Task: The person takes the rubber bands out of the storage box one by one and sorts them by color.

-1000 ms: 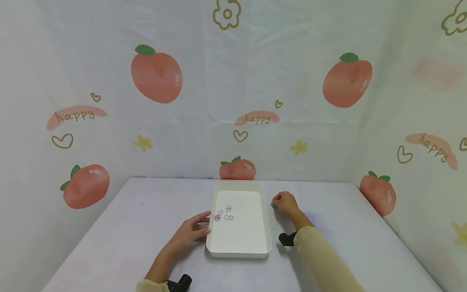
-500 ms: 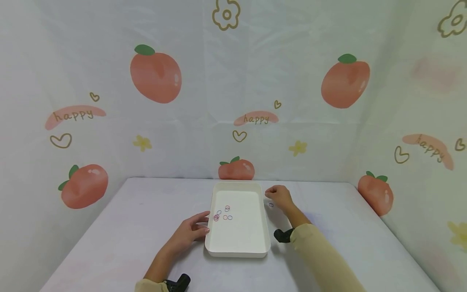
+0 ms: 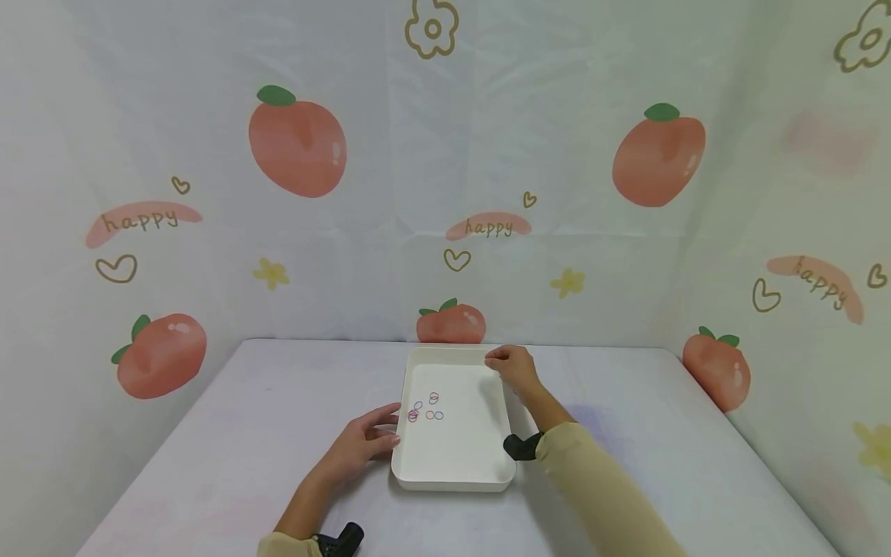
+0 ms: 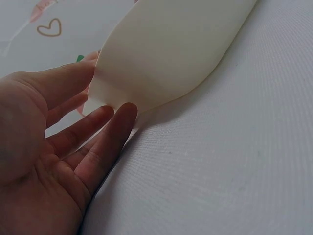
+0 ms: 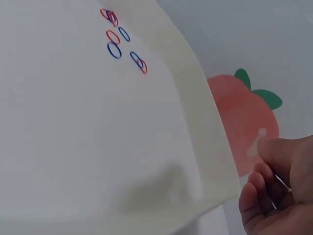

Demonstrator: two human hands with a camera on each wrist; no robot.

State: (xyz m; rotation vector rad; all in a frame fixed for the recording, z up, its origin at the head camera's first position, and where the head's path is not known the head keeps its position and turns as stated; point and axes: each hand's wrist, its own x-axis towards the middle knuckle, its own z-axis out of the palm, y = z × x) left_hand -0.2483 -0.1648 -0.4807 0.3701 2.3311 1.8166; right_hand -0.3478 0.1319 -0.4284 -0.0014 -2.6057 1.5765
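Thin rings (image 5: 111, 17) dot a smooth tray (image 3: 455, 456); left hand (image 3: 363, 439) relaxed, right hand (image 3: 515, 367) curled, contents unclear.

In the head view, the rings (image 3: 414, 415) are too small to count where they overlap, and whether the right hand (image 3: 513, 368) pinches one is, fairly, hard to tell. The wrist views cut off the tray (image 5: 98, 137) and both hands; the left hand (image 4: 44, 147) loses its wrist. Sleeves (image 3: 605, 483) leave the head view's bottom edge.
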